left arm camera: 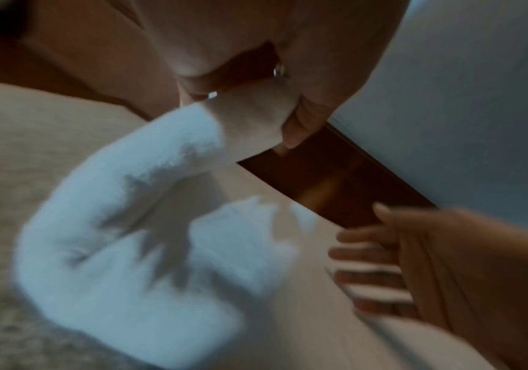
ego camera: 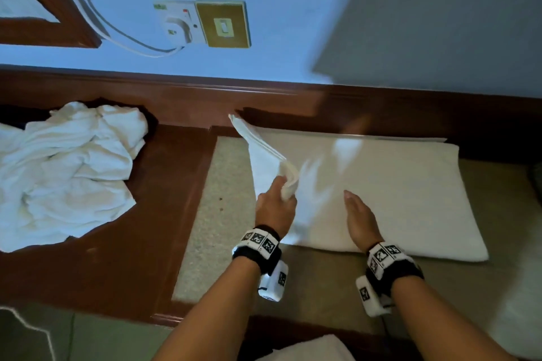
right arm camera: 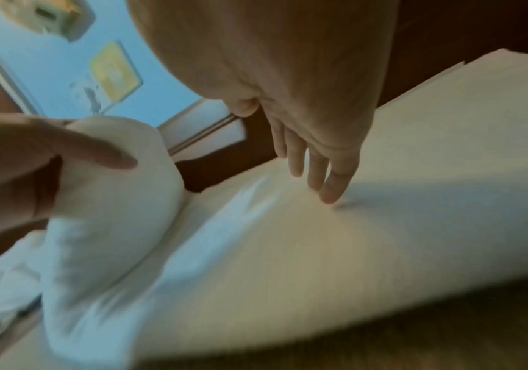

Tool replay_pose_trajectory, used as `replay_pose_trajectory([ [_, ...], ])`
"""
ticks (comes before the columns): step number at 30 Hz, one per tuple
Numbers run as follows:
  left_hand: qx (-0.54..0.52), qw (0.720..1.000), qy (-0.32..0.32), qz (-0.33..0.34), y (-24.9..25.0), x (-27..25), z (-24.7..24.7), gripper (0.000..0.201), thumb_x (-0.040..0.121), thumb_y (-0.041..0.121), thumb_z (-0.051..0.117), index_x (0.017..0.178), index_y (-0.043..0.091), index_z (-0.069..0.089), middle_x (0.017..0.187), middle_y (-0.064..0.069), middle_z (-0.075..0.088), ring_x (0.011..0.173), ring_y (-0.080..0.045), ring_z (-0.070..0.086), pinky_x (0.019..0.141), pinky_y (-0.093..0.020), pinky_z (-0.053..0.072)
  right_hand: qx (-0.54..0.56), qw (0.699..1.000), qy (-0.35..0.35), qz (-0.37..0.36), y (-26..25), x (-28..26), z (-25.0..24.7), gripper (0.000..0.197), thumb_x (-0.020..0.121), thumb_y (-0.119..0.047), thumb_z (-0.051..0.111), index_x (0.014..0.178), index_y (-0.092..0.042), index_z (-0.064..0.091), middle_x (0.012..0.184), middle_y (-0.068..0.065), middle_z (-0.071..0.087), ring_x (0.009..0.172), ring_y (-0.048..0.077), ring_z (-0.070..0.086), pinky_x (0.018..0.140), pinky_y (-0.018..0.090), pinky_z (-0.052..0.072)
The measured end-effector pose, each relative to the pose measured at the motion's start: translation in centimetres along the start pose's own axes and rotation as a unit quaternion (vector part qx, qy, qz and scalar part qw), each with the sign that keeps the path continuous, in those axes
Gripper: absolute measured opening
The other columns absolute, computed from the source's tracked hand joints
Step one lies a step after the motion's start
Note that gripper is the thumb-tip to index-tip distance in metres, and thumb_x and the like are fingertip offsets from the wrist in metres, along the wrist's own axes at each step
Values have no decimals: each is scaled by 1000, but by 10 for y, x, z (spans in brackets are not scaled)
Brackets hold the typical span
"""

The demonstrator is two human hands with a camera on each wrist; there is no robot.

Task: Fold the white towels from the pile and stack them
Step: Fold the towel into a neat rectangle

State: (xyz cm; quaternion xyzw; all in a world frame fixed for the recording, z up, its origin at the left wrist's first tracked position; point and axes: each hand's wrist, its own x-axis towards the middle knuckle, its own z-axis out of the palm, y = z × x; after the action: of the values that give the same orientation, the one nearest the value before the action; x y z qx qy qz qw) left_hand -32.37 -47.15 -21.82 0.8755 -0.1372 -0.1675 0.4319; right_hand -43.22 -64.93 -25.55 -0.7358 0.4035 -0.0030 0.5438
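A white towel (ego camera: 387,184) lies spread flat on the stone-topped counter (ego camera: 211,214). My left hand (ego camera: 277,202) grips the towel's left end (left arm camera: 250,117) and holds it lifted off the counter, curling toward the middle. My right hand (ego camera: 359,217) is flat, fingers straight, edge-on against the towel's middle; in the right wrist view its fingertips (right arm camera: 329,192) touch the cloth (right arm camera: 351,237). A crumpled pile of white towels (ego camera: 67,170) sits at the far left on the wooden top.
A wooden back ledge (ego camera: 293,105) and blue wall run behind the counter. A socket with a white cable (ego camera: 179,26) and a brass switch plate (ego camera: 224,25) are on the wall. Another white cloth (ego camera: 308,349) shows at the bottom edge.
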Motion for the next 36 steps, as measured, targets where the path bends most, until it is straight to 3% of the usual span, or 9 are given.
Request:
replay_pose_trajectory([
  [2,66,995,-61,52,18,-5,29,40,88,25,59,128,24,56,96,-18,70,88,-43,64,73,-43,53,100,994,8,44,-4,9,-19,68,99,-65,40,139,-13,56,142,9,57,128,27,54,114,38,37],
  [6,150,967,-164,122,40,-22,87,41,95,19,59,135,17,51,120,-14,64,106,-40,59,86,-44,48,149,986,1,74,-7,23,-52,49,106,-52,34,125,-15,61,117,9,66,105,27,65,88,38,52],
  [9,218,938,-229,144,39,-30,118,36,97,24,58,131,15,49,132,-13,54,121,-41,50,96,-46,42,65,992,-17,105,28,49,-59,61,80,-74,46,93,-19,69,102,7,74,99,30,69,94,53,54],
  [12,322,888,-281,169,22,-34,125,69,96,24,58,157,11,27,169,-13,16,157,-34,8,126,-50,4,16,995,-42,86,40,61,-57,55,74,-62,64,113,-23,67,115,-2,67,112,24,62,105,53,48],
  [14,360,872,-277,180,11,-33,118,77,97,33,52,163,14,16,172,-9,-2,158,-31,-9,126,-52,-10,-22,996,-41,77,19,55,-56,50,88,-40,69,129,-14,62,121,3,63,115,25,60,106,46,47],
  [18,401,867,-229,190,-1,-21,104,72,94,46,13,160,19,30,171,-12,2,158,-33,-7,126,-56,-6,-69,995,-28,62,4,77,-47,33,88,-40,70,100,-9,69,95,4,72,90,26,66,83,36,53],
  [22,432,875,-149,156,-11,6,102,62,100,31,42,159,12,31,168,-27,1,155,-44,-7,123,-64,-1,-66,996,16,55,-11,104,-37,43,86,-46,71,75,-9,52,70,4,54,71,27,55,53,30,35],
  [29,451,869,-129,160,-32,35,102,99,91,78,31,163,22,-7,165,-24,-25,152,-37,-28,122,-62,-11,-31,995,81,48,-9,123,-35,34,85,-35,75,95,-5,62,95,10,63,88,28,59,74,30,42],
  [36,432,877,-135,163,-35,29,121,91,99,75,20,163,17,-10,165,-23,-24,154,-36,-25,122,-62,-6,-29,995,66,65,1,131,-65,41,84,-31,76,63,-11,47,63,4,48,66,24,47,58,33,36],
])
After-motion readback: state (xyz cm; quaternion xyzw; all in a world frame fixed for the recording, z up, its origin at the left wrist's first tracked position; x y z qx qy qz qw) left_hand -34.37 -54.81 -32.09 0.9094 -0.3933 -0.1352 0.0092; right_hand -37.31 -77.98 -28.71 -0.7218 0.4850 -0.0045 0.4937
